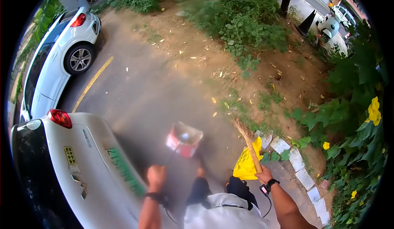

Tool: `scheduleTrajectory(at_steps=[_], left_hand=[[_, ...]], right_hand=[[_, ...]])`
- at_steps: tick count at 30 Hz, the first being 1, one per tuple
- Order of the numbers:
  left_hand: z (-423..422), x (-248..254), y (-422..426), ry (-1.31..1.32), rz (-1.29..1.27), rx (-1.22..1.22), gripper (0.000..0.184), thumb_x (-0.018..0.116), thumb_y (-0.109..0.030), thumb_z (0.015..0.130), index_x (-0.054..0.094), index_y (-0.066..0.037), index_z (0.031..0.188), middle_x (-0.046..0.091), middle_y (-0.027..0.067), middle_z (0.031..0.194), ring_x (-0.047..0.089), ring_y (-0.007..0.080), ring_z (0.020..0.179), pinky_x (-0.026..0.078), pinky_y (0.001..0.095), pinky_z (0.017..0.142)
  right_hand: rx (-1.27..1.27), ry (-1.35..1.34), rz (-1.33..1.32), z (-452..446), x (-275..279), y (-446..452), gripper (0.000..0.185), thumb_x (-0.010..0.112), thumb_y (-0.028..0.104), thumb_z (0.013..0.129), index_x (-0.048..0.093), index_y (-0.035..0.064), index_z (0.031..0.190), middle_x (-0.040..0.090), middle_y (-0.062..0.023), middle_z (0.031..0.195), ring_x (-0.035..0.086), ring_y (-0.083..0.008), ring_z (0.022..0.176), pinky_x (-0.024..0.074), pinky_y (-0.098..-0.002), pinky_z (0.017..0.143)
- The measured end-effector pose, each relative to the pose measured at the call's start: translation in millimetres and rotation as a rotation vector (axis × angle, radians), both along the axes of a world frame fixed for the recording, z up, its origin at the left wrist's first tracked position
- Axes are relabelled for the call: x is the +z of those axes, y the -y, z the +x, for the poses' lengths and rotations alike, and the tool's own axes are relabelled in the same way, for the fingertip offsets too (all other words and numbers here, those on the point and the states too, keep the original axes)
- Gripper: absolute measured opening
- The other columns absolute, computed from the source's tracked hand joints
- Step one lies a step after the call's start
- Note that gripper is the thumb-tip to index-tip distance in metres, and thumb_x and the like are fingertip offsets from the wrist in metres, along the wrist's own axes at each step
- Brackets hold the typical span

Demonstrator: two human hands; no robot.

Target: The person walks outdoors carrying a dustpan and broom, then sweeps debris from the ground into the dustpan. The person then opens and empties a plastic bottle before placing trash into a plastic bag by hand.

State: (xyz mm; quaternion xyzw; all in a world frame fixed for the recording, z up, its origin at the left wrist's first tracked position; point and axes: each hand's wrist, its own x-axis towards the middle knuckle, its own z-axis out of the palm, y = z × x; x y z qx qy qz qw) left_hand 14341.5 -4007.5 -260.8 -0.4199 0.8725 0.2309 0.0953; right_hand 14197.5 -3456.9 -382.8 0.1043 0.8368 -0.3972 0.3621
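Observation:
My right hand [264, 174] is wrapped round the handle of a straw broom [249, 146], which points up and away from me. A yellow bag [246, 163] with dark print hangs beside the broom, against my right leg; whether the same hand holds it is hidden. Closed into a fist, my left hand [156, 176] is in front of me near the back of the white car. Just beyond it is a blurred red and white box-like container [184, 138] with an open top. What my left hand grips, if anything, is too blurred to make out.
A white car [82, 163] stands close on my left, another white car [61, 52] beyond it. Pale paving blocks [296, 159] edge a planted bed with yellow flowers [374, 111] on the right. Bushes [250, 20], a black cone [305, 22] and a scooter [328, 26] are farther off.

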Motion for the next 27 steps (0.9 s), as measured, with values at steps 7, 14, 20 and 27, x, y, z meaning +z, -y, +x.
scheduleTrajectory(at_steps=[7,14,20,27], left_hand=[[-116.6,-29.0,60.9,0.097,0.042,-0.187,0.042,0.065,-0.038,0.085,0.068,0.003,0.075,0.064,0.0253,0.072,0.064,0.0443,0.074,0.051,0.0475,0.068],[-232.4,-32.1,70.7,0.21,0.051,-0.278,0.038,0.065,-0.036,0.084,0.069,0.002,0.079,0.066,0.0243,0.079,0.064,0.0441,0.081,0.052,0.0483,0.072],[-290.9,-38.0,70.3,0.235,0.026,-0.381,0.037,0.063,-0.035,0.086,0.07,0.0,0.077,0.067,0.0237,0.079,0.065,0.0432,0.08,0.053,0.0486,0.072],[-307.1,-42.4,96.7,0.268,0.049,-0.336,0.035,0.064,-0.033,0.086,0.07,0.0,0.076,0.067,0.0227,0.077,0.066,0.0419,0.078,0.053,0.0476,0.072]], right_hand=[[-0.017,0.025,0.166,-76.8,-25.2,94.5,0.048,0.077,0.016,0.074,0.062,0.0029,0.118,0.069,-0.0193,0.108,0.067,-0.0345,0.099,0.0523,-0.0398,0.086],[0.027,-0.241,0.207,-178.8,-126.3,161.9,0.042,0.076,0.013,0.071,0.066,0.0035,0.111,0.071,-0.0149,0.088,0.07,-0.0262,0.075,0.0553,-0.0369,0.068],[0.219,0.004,0.266,-212.8,-152.0,233.5,0.038,0.076,0.013,0.069,0.068,0.0038,0.105,0.068,-0.0107,0.08,0.067,-0.0212,0.069,0.053,-0.0332,0.065],[0.335,0.151,-0.088,-166.7,-67.7,217.7,0.078,0.078,0.015,0.072,0.049,0.0105,0.144,0.07,-0.0162,0.114,0.068,-0.0219,0.1,0.0512,-0.0319,0.087]])
